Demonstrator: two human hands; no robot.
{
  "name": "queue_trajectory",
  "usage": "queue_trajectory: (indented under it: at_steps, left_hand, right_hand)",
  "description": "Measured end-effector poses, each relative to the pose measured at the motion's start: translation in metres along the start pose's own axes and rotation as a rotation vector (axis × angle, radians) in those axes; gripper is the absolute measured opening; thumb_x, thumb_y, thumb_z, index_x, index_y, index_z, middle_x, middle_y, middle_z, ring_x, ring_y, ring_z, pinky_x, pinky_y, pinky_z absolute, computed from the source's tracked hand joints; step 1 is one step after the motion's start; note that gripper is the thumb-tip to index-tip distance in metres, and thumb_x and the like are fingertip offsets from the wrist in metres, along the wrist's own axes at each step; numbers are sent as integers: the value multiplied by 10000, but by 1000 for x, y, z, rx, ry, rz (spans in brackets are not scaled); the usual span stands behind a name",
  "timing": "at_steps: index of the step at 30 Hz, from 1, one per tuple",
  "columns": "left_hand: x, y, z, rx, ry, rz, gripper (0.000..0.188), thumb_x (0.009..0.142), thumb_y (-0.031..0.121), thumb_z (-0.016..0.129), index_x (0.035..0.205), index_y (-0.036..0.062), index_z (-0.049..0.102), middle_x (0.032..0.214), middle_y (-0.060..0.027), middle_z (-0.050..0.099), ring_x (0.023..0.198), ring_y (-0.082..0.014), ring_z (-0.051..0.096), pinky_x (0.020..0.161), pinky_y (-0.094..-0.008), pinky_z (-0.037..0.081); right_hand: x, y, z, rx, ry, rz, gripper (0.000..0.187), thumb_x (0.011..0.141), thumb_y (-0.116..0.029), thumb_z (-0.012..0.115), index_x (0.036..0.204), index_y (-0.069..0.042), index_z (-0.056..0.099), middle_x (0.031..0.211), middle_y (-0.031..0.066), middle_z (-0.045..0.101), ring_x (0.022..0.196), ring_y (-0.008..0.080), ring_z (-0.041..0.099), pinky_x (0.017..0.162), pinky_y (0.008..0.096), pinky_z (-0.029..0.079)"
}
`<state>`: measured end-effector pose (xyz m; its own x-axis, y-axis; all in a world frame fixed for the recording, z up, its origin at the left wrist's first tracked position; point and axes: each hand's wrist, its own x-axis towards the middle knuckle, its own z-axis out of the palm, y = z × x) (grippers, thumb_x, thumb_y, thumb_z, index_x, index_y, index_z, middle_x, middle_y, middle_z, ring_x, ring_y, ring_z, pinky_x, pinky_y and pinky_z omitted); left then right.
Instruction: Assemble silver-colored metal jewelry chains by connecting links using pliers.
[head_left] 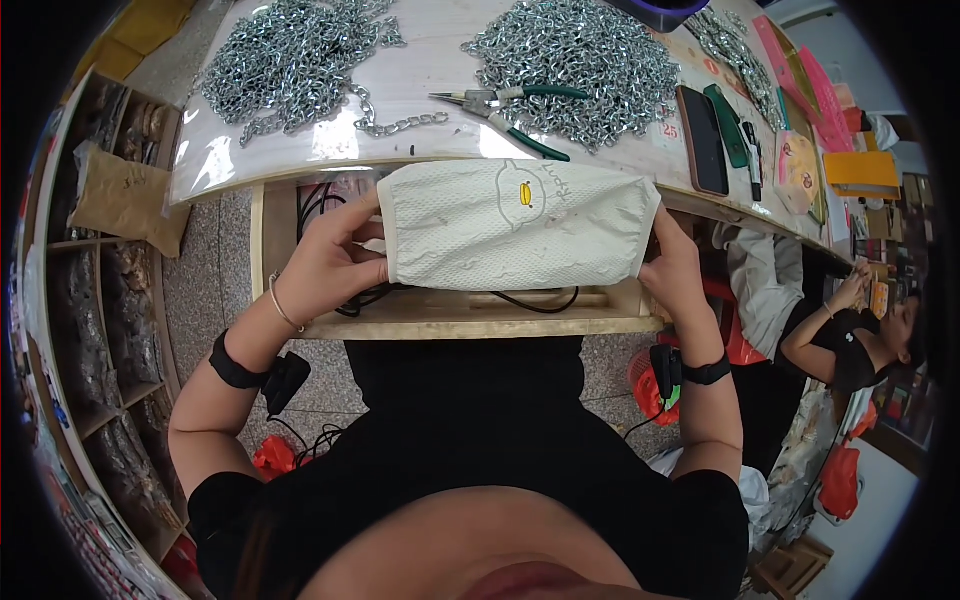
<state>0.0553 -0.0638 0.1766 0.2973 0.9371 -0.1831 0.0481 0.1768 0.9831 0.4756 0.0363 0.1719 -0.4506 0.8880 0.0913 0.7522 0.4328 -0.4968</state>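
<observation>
Stretched flat between my two hands is an off-white, textured cloth sleeve cover (450,230), with bound edges and a duck face with a yellow beak printed on it. My left hand (338,255) grips its left end, the thumb along the lower corner. On the right end my right hand (678,258) pinches the edge; some of its fingers are behind the cloth. The sleeve cover is above an open wooden drawer (480,329) and hides much of its inside. Black cables (540,306) show in the drawer below the cloth.
On the table (200,165) lie two heaps of metal chain (290,65) and green-handled pliers (500,100). A phone (702,140), a green stapler-like tool (726,125) and a pen lie right. Shelves with bagged items (105,330) stand left; another person (850,340) sits at the far right.
</observation>
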Motion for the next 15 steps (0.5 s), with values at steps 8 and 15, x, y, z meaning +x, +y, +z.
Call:
queue_trajectory:
  at_steps: [8, 15]
  left_hand:
    - [-3, 4, 2, 414, -40, 131, 871, 836, 20, 781, 1592, 106, 356, 1589, -146, 409, 1373, -300, 547, 1081, -382, 533]
    - [-4, 6, 1, 622, -83, 176, 938, 794, 46, 798, 1604, 125, 331, 1632, -165, 342, 1411, -367, 496, 1141, -386, 471]
  right_hand:
    - [0, -4, 0, -75, -102, 47, 899, 760, -253, 871, 1533, -62, 451, 1285, 193, 670, 1195, 386, 638, 993, 420, 514]
    - [-2, -8, 0, -65, -111, 58, 798, 756, -238, 856, 1462, -65, 526, 1211, 189, 680, 1133, 391, 642, 956, 431, 518]
